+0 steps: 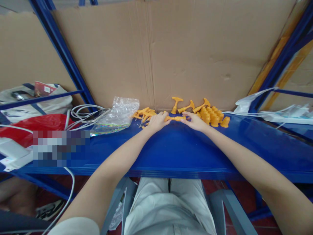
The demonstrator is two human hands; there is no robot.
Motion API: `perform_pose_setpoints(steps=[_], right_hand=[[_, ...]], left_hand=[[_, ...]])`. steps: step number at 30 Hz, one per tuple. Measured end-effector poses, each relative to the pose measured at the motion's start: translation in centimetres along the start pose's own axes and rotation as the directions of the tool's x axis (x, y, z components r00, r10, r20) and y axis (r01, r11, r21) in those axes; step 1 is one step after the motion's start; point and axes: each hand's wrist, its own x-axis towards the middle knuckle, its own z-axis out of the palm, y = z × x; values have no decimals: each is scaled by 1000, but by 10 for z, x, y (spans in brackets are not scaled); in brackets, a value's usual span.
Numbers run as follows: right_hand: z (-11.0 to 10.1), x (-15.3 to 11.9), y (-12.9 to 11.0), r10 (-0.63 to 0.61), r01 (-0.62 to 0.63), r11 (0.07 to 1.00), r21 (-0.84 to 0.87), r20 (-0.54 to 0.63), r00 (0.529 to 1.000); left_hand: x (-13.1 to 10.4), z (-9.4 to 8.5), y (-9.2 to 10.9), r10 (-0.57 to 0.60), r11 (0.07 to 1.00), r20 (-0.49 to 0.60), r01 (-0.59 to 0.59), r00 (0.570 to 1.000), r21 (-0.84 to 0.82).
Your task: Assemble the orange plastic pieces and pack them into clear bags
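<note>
Over the middle of the blue table, my left hand [159,121] is closed round the left end of a yellow plastic hammer-shaped piece [176,118]. My right hand [195,122] grips its right end with the fingertips, and the piece lies level between the two hands. To the left of my left hand is a pile of yellow hammer-head pieces [144,113], with small silvery bits [141,124] near it. Behind my hands a yellow T-topped piece [176,105] stands upright, and similar pieces [187,107] lean beside it. Several yellow cup-shaped handle parts [214,117] stand grouped to the right.
A clear plastic bag [122,112] and coiled white cables [84,112] lie on the left, near a red bag [44,122]. Cardboard [195,49] walls the back. At the right are a white power strip [290,114] and blue posts. Another person's leg [19,195] shows lower left.
</note>
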Motion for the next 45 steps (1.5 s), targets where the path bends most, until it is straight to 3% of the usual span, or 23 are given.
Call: perform_pose_setpoints(steps=[2, 5, 8, 12, 18, 24, 28, 34, 38, 45], right_hand=[[3, 0, 1, -191, 188, 974, -129, -10, 982], [5, -4, -6, -345, 364, 892, -269, 116, 931], [7, -11, -18, -372, 443, 804, -396, 246, 895], [10, -16, -27, -319, 459, 701, -546, 335, 887], [3, -13, -28, -242, 373, 641, -671, 285, 927], [-9, -11, -20, -147, 227, 639, -735, 172, 974], [-11, -8, -9, -129, 135, 674, -726, 64, 990], [-10, -3, 1, -7, -80, 786, -613, -139, 990], [-11, -1, 1, 112, -196, 830, -523, -187, 976], [-11, 17, 1, 103, -161, 931, -327, -187, 977]], left_hand=[[0, 0, 1, 1, 1000, 17, -1, 1000, 9], [-2, -1, 3, 9, 1000, 34, -9, 999, 13], [-3, -1, 6, 24, 1000, 25, -24, 999, -7], [-4, 1, 10, 54, 997, -4, -54, 999, -47], [-4, 1, 12, 57, 991, -116, -70, 992, -111], [1, 10, -3, 42, 988, -174, -66, 984, -136], [4, 23, -17, 16, 993, -94, -26, 995, -111], [11, 34, -26, 67, 996, 183, -56, 981, -64], [13, 35, -27, 103, 995, 182, -101, 978, -17], [7, 23, -18, 90, 996, 135, -88, 987, -21]])
